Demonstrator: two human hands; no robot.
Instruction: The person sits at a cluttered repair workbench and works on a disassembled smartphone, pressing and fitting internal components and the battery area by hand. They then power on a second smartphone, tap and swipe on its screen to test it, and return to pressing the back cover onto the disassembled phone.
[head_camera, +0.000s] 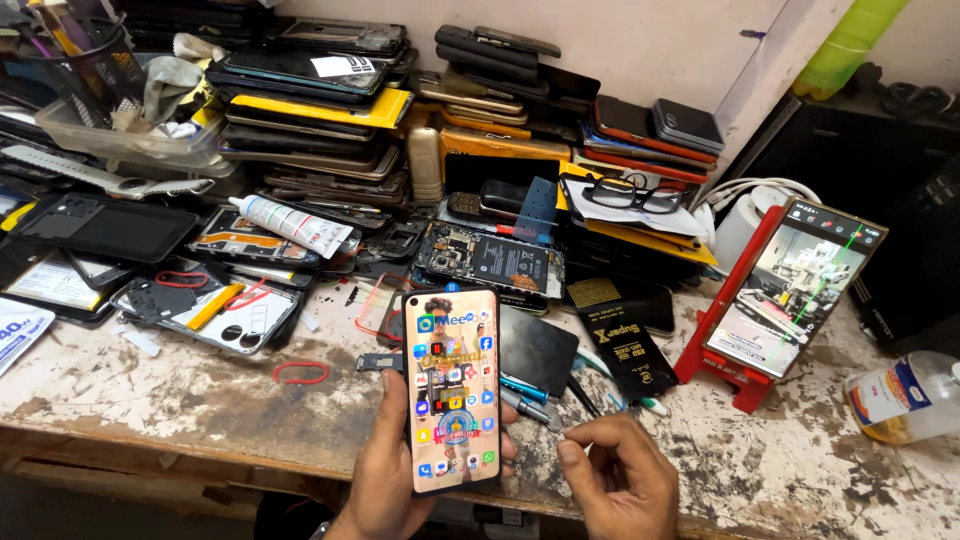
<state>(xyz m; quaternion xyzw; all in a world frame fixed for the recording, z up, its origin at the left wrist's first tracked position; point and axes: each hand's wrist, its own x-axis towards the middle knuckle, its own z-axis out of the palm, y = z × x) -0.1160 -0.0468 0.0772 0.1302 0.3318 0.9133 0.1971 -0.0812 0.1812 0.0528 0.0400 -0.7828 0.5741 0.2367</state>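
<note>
While left hand (385, 470) fingers wrap the phone (452, 388), screen lit, right hand (620, 475) at 3 o'clock pinches a tiny pin (556, 432), too small to identify. Looks like a mid-check on the handset; the pinch calls for fine aim at the phone edge. Phone over bench (150, 380) front, long axis 12–6, top at 12.

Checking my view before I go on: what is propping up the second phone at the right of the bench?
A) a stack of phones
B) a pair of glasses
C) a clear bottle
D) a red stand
D: the second phone leans tilted in a red stand on the bench, apart from the phone in the left hand.
</note>
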